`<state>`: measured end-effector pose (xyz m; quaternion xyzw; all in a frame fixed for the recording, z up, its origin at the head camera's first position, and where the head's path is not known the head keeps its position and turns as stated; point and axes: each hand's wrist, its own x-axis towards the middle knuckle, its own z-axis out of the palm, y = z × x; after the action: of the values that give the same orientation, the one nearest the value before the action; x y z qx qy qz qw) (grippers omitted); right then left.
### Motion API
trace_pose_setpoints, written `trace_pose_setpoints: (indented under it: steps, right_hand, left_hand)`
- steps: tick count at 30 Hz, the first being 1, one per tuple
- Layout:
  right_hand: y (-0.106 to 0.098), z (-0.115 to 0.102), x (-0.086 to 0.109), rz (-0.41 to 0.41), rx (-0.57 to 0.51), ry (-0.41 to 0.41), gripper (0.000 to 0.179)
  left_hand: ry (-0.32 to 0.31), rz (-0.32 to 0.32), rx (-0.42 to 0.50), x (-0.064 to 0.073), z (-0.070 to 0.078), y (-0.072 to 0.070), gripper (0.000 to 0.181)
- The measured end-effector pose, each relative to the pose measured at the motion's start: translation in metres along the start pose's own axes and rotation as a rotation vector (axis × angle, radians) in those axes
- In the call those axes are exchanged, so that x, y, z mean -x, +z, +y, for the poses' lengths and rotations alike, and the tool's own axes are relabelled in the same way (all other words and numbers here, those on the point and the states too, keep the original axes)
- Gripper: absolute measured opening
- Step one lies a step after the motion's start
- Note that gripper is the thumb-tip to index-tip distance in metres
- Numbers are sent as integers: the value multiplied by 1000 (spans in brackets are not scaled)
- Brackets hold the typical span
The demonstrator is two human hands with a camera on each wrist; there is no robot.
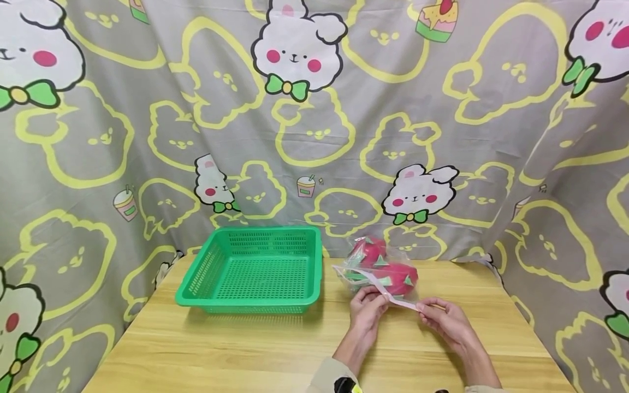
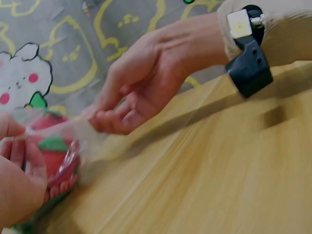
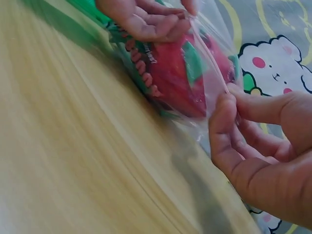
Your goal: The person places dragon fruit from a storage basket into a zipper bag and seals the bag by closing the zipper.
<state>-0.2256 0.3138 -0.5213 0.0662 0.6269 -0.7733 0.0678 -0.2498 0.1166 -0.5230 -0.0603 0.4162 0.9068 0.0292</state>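
A clear zip-top bag [image 1: 344, 274] with a pale strip along its opening lies on the table, holding pinkish-red dragon fruits [image 1: 400, 277] with green scales. My left hand [image 1: 365, 315] pinches the strip near its middle, on the near side of the fruit. Thumb and fingertips of my right hand [image 1: 448, 323] pinch the strip's right end, a short way from the left hand. In the right wrist view the strip [image 3: 210, 58] runs taut between both hands, with red lettering on the bag. Whether the strip is sealed cannot be made out.
Left of the bag stands a green plastic basket [image 1: 314, 273] with perforated walls; nothing lies in it. The wooden table [image 1: 236, 355] ends at a patterned grey curtain [image 1: 314, 142] behind and at the sides.
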Motion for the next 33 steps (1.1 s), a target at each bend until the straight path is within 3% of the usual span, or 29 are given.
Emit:
trace_pose_setpoints:
  steps: [2,7,12,33]
  right_hand:
    - [3,1,0,12,-31,9,5]
    - [6,6,-2,-76,-131,94,8]
    - [4,8,-1,-113,-131,123,7]
    - [-7,11,0,-101,-95,111,10]
  left_hand:
    - [31,57,-12,2,-1,5,26]
    - [139,207,-88,11,-1,17,20]
    - [220,249,-114,18,-3,19,20]
    - [201,359,-101,8,26,16,22]
